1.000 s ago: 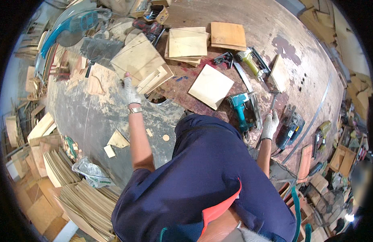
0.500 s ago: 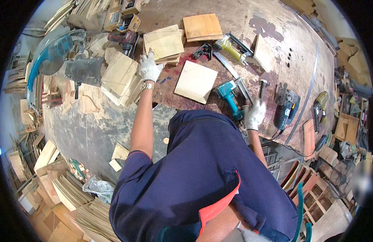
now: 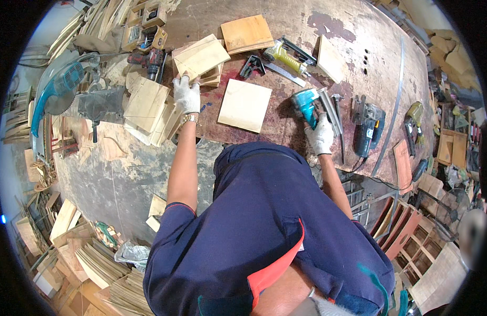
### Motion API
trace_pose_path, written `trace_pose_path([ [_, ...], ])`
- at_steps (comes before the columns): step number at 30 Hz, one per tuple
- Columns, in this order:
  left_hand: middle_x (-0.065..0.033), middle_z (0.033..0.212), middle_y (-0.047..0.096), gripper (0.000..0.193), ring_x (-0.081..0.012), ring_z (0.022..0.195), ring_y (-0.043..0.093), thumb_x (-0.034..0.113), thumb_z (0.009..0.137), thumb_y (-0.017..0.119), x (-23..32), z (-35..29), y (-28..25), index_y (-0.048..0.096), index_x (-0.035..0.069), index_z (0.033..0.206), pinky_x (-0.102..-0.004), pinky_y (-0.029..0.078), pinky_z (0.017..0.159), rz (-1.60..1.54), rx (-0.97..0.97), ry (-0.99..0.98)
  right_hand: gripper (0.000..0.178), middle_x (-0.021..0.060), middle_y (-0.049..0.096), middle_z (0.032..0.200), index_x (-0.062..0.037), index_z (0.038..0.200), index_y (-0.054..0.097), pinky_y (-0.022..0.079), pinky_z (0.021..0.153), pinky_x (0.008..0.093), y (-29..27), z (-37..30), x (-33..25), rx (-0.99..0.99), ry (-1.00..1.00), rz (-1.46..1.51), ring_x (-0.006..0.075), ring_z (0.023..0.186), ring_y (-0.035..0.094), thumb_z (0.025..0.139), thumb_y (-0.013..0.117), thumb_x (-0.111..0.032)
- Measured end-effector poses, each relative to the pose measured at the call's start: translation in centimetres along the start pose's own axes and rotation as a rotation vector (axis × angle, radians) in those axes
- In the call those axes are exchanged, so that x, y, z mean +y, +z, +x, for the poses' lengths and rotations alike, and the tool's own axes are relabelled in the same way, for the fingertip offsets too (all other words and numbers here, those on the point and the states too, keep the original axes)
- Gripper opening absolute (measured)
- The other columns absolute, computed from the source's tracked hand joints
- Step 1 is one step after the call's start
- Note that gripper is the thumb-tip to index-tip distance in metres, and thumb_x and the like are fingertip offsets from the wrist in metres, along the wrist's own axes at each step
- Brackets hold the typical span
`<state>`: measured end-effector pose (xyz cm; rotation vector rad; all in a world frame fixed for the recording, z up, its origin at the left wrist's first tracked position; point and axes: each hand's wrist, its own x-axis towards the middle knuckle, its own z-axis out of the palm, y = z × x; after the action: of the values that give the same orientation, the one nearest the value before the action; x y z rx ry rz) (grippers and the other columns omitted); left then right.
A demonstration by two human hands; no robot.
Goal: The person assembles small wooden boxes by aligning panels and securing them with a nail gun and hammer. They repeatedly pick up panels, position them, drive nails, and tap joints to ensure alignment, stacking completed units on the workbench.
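My left hand (image 3: 187, 96), in a white glove, grips the near edge of a pale plywood board (image 3: 202, 55) on top of a small stack. The far part of that board overlaps the boards beneath it. My right hand (image 3: 321, 135), also gloved, is wrapped round the handle of a teal nail gun (image 3: 305, 105), its long metal magazine pointing toward me. A hammer (image 3: 338, 113) lies just right of the nail gun. Between my hands a square plywood board (image 3: 245, 105) rests flat on the worn table.
Left are more stacked boards (image 3: 146, 105), a red-black drill (image 3: 151, 60) and a teal saw (image 3: 64, 87). A yellow-green nail gun (image 3: 285, 58) and orange-brown boards (image 3: 247, 32) lie farther back. A corded jigsaw (image 3: 367, 129) stands right.
My left hand has gone from lying on the stack to gripping the top board, which is now turned. My right hand has moved from beside the hammer onto the nail gun, which has turned.
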<state>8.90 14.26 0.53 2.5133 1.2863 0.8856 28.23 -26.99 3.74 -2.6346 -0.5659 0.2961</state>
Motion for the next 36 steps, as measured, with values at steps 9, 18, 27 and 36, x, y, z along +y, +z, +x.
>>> trace_pose_path([
  [9,-0.0212,0.131,0.065,0.044,-0.0293,0.109,0.067,0.009,0.087,0.077,0.7,-1.0,-3.4,0.066,0.003,0.129,-0.0390,0.054,0.088,-0.339,0.076,-0.027,0.057,0.0186,0.066,0.115,-0.0050,0.126,0.058,0.054,0.082,0.0448,0.9,2.7,0.9,0.337,-0.211,0.064,0.0355,0.098,0.068,0.082,0.081,-0.034],
  [18,-0.0089,0.152,0.051,0.054,-0.0151,0.112,0.066,-0.011,0.082,0.065,4.9,-10.3,-7.6,0.066,0.006,0.133,-0.0251,0.062,0.076,-0.917,-0.358,-0.064,0.050,0.0142,0.065,0.118,0.0015,0.144,0.046,0.055,0.079,0.0326,0.5,1.7,-10.6,-0.656,-0.006,1.276,0.0178,0.083,0.066,0.108,0.051,-0.033],
  [27,-0.0160,0.135,0.056,0.064,-0.0374,0.117,0.059,0.017,0.076,0.075,1.8,-14.5,-4.9,0.058,0.009,0.137,-0.0434,0.051,0.095,0.036,-0.493,0.032,0.031,0.0219,0.071,0.091,0.0004,0.093,0.067,0.055,0.078,0.0458,6.6,-0.3,-8.4,-0.451,-0.203,0.292,0.0397,0.085,0.070,0.086,0.070,-0.030],
  [36,-0.0096,0.098,0.064,0.051,-0.0227,0.085,0.063,0.016,0.075,0.081,5.5,-16.8,-5.5,0.065,0.005,0.122,-0.0358,0.055,0.078,-0.357,-0.763,-0.126,0.030,0.0238,0.072,0.095,-0.0019,0.099,0.073,0.055,0.081,0.0447,6.4,1.3,-5.9,-0.379,-0.084,0.247,0.0400,0.090,0.070,0.077,0.068,-0.022],
])
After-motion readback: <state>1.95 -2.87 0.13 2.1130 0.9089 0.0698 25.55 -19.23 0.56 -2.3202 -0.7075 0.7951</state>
